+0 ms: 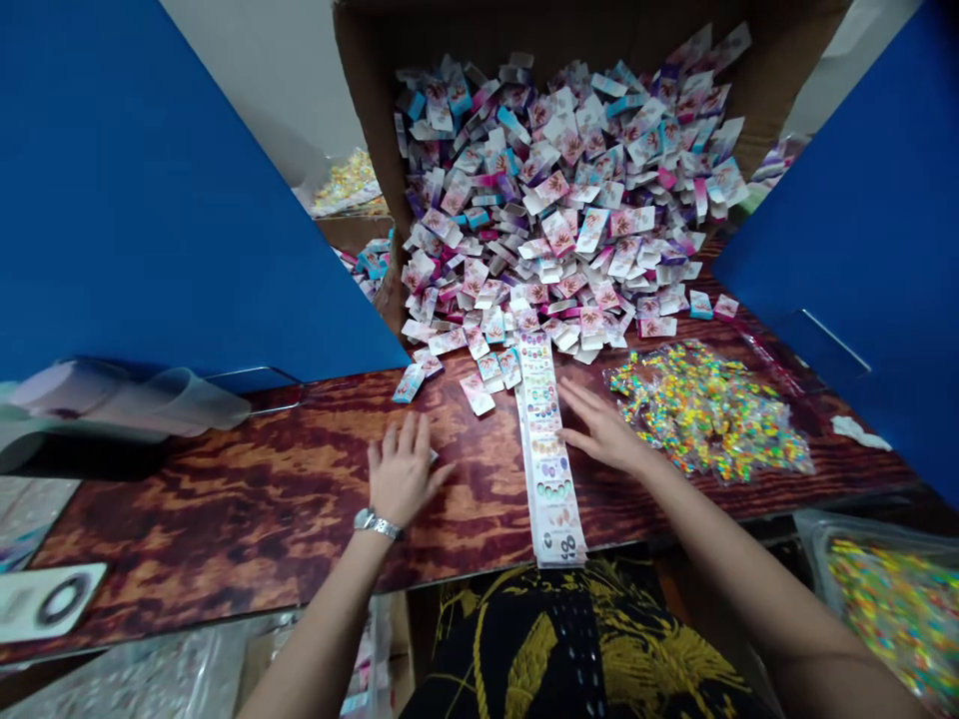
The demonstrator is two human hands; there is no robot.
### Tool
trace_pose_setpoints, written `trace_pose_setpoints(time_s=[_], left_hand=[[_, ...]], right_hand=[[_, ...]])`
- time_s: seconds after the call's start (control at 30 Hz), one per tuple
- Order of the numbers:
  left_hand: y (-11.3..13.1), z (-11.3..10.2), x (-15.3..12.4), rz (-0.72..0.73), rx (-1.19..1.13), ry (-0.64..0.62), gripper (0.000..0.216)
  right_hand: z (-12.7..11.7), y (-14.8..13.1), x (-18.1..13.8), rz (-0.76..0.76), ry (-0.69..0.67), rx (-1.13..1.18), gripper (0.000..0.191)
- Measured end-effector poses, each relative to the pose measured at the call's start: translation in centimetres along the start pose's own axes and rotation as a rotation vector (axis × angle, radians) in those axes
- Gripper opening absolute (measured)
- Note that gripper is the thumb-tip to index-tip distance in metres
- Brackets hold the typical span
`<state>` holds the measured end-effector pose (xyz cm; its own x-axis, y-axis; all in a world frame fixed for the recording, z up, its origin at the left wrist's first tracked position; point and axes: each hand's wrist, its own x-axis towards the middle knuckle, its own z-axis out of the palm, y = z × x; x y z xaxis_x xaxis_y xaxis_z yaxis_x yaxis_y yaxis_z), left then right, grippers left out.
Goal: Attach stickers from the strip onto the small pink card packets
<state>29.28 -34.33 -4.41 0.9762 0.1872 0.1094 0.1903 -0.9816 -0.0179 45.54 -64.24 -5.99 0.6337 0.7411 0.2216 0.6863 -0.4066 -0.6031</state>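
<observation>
"How is my left hand (pixel 397 479) set?"

"Palm down over the bench (pixel 270 519), with your fingers spread, so the grip is wide. A small pale piece (pixel 434 455) shows between your index finger and thumb; I cannot tell how far it runs under your hand. You wear a silver watch (pixel 377 522) on that wrist."

"And my right hand (pixel 605 434)?"

"Its grip is wide too: fingers stretched out, thumb apart from them. Your fingertips are at the right edge of the printed strips (pixel 550 454); I cannot tell whether they touch."

"Where do those strips lie?"

"Between your two hands, stacked lengthwise, far end up against the heap of small cartons (pixel 561 225), near end at the bench's front edge, with large dark figures printed on it."

"What else is around me?"

"The cartons spill towards you from a large cardboard box (pixel 367 120) on its side, and a few loose ones lie just left of the strips. Beyond your right hand you have clear packets (pixel 708 409) of yellow, green and orange bits. A blue panel (pixel 150 200) stands to your left, another (pixel 854 260) to your right."
</observation>
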Motion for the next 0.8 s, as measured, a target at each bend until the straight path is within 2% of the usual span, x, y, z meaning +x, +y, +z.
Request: trace_pose_setpoints(time_s=[0.1,0.17,0.23,0.27,0.3,0.37,0.4,0.43,0.47,0.53,0.6,0.63,0.7,0.8], left_hand=[[1.5,-0.7,0.5,0.056,-0.21,0.06,0.058],[3.2,-1.7,0.7,0.072,-0.443,0.066,0.05],[5.4,-2.8,0.4,0.042,-0.753,-0.03,0.043],[6.5,-3.4,0.2,0.008,-0.94,-0.144,0.041],[7.7,-3.9,0.0,-0.025,-1.149,-0.327,0.041],[9.9,-4.7,-0.2,-0.117,-1.579,-0.772,0.052],[10.8,-5.0,0.0,-0.194,-1.773,-0.907,0.056],[11.5,-5.0,0.4,-0.278,-1.944,-0.945,0.056],[12.1,-5.0,0.9,-0.36,-2.082,-0.892,0.052],[12.6,-4.7,2.2,-0.473,-2.23,-0.654,0.042],[12.6,-4.1,3.3,-0.509,-2.241,-0.446,0.037],[12.6,-3.8,3.6,-0.496,-2.215,-0.387,0.038],[12.5,-3.4,3.6,-0.425,-2.136,-0.371,0.039],[12.5,-3.2,2.7,-0.356,-2.044,-0.481,0.038]], right_hand=[[1.1,0.1,1.7,-0.078,-0.065,-0.044,0.064],[1.5,-0.2,2.1,-0.098,-0.073,-0.094,0.051],[1.6,-0.8,2.0,-0.103,-0.037,-0.117,0.032],[1.4,-1.2,1.9,-0.099,-0.006,-0.117,0.025],[1.0,-1.8,1.6,-0.093,0.031,-0.114,0.022],[-0.1,-3.4,0.9,-0.093,0.089,-0.101,0.025],[-0.7,-4.4,0.6,-0.108,0.086,-0.092,0.028],[-1.4,-5.5,0.1,-0.14,0.057,-0.077,0.029],[-2.0,-6.7,-0.3,-0.186,-0.014,-0.055,0.029],[-3.0,-8.8,-1.3,-0.271,-0.169,0.002,0.028],[-3.6,-10.3,-2.1,-0.311,-0.268,0.101,0.029],[-3.8,-10.7,-2.3,-0.301,-0.271,0.15,0.03],[-4.0,-10.6,-2.2,-0.205,-0.173,0.197,0.029],[-4.1,-9.0,-0.9,0.028,0.114,0.13,0.026]])
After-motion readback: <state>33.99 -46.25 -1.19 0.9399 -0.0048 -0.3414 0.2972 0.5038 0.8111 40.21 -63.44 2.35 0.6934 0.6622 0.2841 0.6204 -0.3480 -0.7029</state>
